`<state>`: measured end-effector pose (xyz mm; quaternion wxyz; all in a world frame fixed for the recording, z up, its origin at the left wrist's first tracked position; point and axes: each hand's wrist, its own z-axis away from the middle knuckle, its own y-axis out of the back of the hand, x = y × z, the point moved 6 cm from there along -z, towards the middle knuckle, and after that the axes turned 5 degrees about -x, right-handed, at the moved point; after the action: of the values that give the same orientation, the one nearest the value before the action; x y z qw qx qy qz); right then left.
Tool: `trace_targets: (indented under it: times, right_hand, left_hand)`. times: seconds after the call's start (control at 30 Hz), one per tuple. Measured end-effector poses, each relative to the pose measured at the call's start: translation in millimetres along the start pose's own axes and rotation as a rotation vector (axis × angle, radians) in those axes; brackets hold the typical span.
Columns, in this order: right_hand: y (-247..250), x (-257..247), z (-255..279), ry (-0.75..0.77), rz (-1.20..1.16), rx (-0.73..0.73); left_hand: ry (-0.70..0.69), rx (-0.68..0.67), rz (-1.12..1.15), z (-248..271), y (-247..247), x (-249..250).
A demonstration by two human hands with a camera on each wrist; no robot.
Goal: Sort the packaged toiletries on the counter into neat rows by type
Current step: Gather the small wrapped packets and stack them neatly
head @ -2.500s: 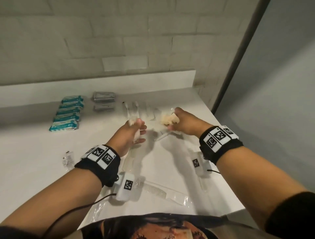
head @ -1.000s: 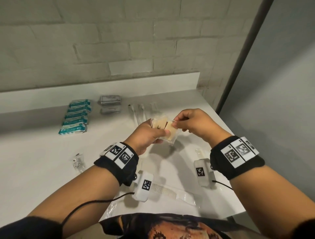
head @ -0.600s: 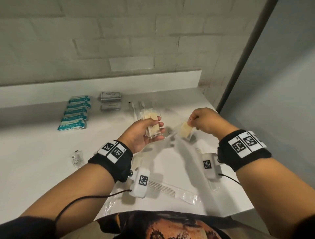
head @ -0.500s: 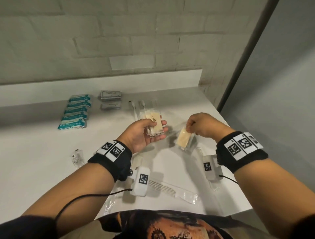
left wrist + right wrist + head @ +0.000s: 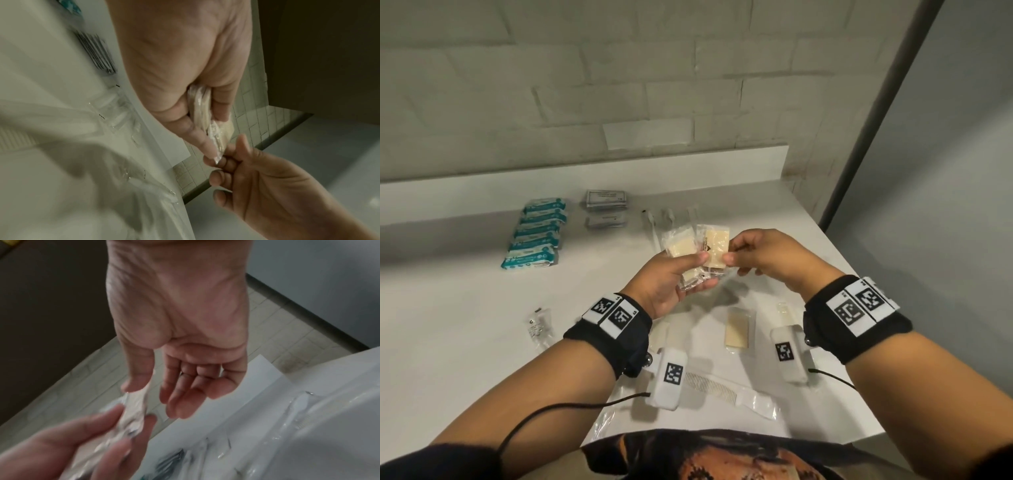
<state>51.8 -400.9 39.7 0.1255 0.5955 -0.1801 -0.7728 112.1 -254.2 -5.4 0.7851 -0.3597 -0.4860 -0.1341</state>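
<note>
Above the white counter [image 5: 465,325], my left hand [image 5: 695,270] grips a fanned stack of cream packets [image 5: 681,245] in clear wrap. My right hand [image 5: 729,255] pinches the edge of the front cream packet [image 5: 717,251] of that stack between thumb and forefinger. The left wrist view shows the stack [image 5: 200,105] squeezed between my left thumb and fingers, with the right hand [image 5: 226,162] at its tip. The right wrist view shows the packet [image 5: 136,402] against my right thumb. One cream packet [image 5: 738,330] lies flat on the counter below the hands.
A row of teal packets [image 5: 534,236] lies at the back left, two piles of grey sachets [image 5: 606,209] beside it, then wrapped toothbrushes [image 5: 654,222]. A wrapped comb [image 5: 722,390] lies near the front edge, a small clear packet [image 5: 539,322] at left. The counter ends at right.
My right hand took one cream packet from the stack, laid it on the counter, and came back up to pinch another packet in my left hand.
</note>
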Motion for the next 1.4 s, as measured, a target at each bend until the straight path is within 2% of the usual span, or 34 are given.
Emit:
trace_targets:
  times: [0.1,0.27,0.37,0.43,0.53,0.6,0.7,0.73,0.77,0.83,0.9,1.07,1.2,1.3,1.4]
  right_hand:
    - [-1,-2,1,0.084,-0.065,0.093]
    - [17,-3,5,0.097,-0.175,0.272]
    - [25,-4,13,0.065,0.052,0.433]
    - [18,-11,18,0.097,0.218,0.460]
    - [-9,-24,21,0.206,0.396,0.292]
    - [-17,-26,22,0.274,0.455,0.203]
    - [8,-28,25,0.282,0.276,0.376]
    - [16,-28,25,0.272,0.242,0.412]
    - [22,-27,24,0.240,0.234,0.388]
    - [23,-26,18,0.148,0.230,0.241]
    - [20,-28,16,0.125,0.188,0.160]
    - [25,-22,15,0.073,0.143,0.123]
    - [42,-6,13,-0.126,0.649,0.252]
    - [28,4,12,-0.171,0.719,0.109]
    - [1,19,10,-0.235,0.768,-0.111]
  left_hand:
    - [0.023,-0.022,-0.047,-2,-7,-3]
    - [-0.035,0.076,-0.098,-4,-4,3]
    - [-0.095,0.076,-0.153,-4,-5,6]
    - [-0.113,0.020,-0.159,-2,-14,8]
    - [-0.140,-0.053,-0.157,-1,-24,10]
    - [-0.153,-0.033,-0.192,-1,-23,13]
    - [-0.167,0.011,-0.234,-1,-17,16]
    - [-0.168,0.012,-0.250,-1,-16,17]
    - [-0.167,0.008,-0.280,0,-16,17]
    - [-0.168,-0.005,-0.367,2,-18,17]
    - [-0.165,-0.020,-0.432,2,-20,16]
    - [-0.126,-0.052,-0.414,4,-17,11]
    - [-0.090,-0.033,-0.297,5,-8,8]
    - [-0.020,-0.004,-0.177,6,-1,5]
    - [0.062,-0.068,0.007,7,-3,0]
